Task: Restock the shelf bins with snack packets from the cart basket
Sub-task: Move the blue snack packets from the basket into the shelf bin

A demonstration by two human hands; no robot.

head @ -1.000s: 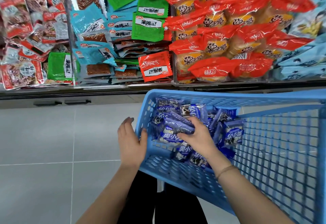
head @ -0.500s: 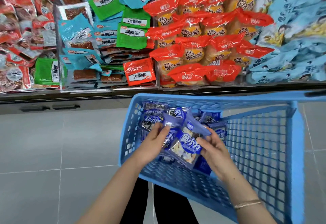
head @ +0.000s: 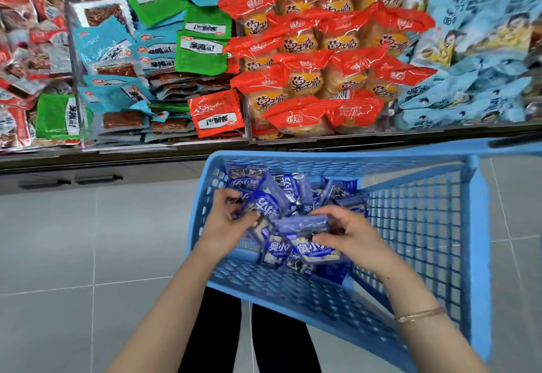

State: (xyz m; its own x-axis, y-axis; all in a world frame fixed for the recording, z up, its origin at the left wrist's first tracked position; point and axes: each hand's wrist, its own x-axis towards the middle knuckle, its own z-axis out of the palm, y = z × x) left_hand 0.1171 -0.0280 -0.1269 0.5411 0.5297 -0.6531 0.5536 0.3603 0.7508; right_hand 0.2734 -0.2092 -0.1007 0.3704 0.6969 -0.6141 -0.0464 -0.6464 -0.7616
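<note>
A blue plastic cart basket (head: pixel 475 226) stands in front of the shelf and holds several dark-blue snack packets (head: pixel 289 187). Both hands are inside it. My left hand (head: pixel 227 220) grips a blue packet (head: pixel 265 207) at the pile's left side. My right hand (head: pixel 350 233) pinches another blue packet (head: pixel 302 224) and lifts it slightly above the pile. More packets lie under both hands. The shelf bins (head: pixel 246 135) behind the basket are full of red, green, teal and pale-blue packets.
Red-orange cracker packs (head: pixel 316 79) fill the bin straight ahead. Green and teal packs (head: pixel 152 58) sit to the left, pale-blue bags (head: pixel 475 58) to the right. Grey tiled floor (head: pixel 88 240) lies left of the basket. Dark trouser legs (head: pixel 252 337) show below.
My left hand went from the basket's outer rim into the pile and took a packet. My right hand shifted and now pinches a different packet. The view moved closer to the shelf.
</note>
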